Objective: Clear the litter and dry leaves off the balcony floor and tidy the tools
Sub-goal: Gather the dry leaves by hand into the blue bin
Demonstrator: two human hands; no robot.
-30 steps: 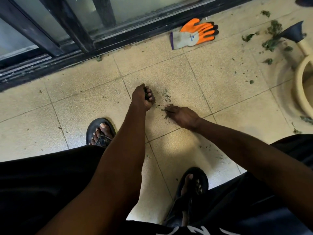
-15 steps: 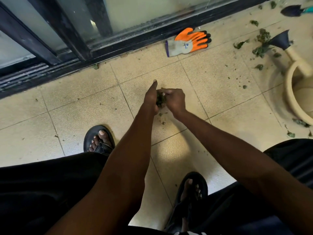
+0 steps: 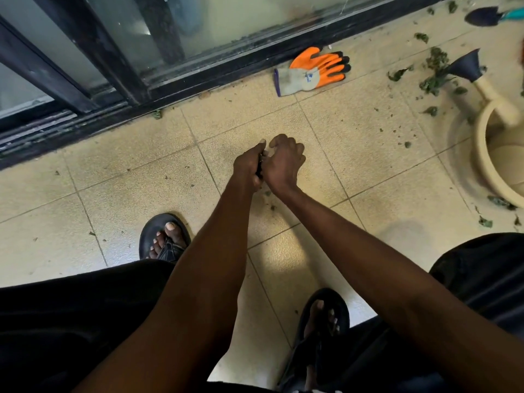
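Head view: we cup gathered leaf crumbs (image 3: 259, 165) between left hand (image 3: 249, 165) and right hand (image 3: 283, 163), fingers curled together; next, we judge, carrying them off without spilling.

A sliding glass door (image 3: 175, 26) with a dark track (image 3: 85, 126) borders the beige tiled floor (image 3: 368, 154). Black flip-flops (image 3: 163, 236) are on both feet.
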